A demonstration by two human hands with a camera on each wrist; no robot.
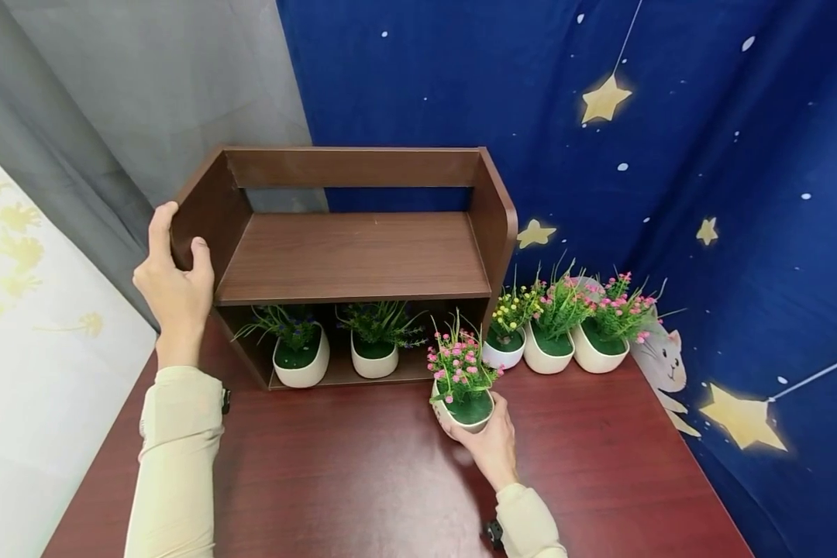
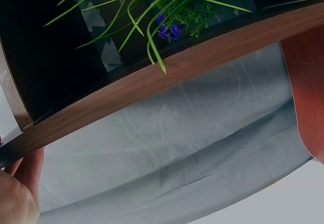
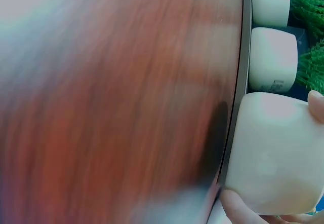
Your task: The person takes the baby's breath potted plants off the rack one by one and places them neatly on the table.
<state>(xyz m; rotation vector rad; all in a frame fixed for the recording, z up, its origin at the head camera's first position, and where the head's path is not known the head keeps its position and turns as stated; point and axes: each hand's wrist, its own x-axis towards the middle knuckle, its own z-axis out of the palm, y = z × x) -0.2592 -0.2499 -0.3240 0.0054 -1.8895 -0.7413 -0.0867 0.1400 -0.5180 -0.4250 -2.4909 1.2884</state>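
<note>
pink-flowered pot (image 3: 273, 153) between right fingers (image 3: 239, 207)

No legible txt, nos. or brands. R wrist view: sm. dk. mark (image 3: 277, 85), poss. lettering, nr edge of middle white pot (image 3: 272, 57); too sm./blurred to read.

Room over upper board (image 1: 363, 252), side panels (image 1: 497, 213) flanking it — held pink-flowered pot (image 1: 466, 411) blocking right front of lower bay (image 1: 338, 375)
</note>
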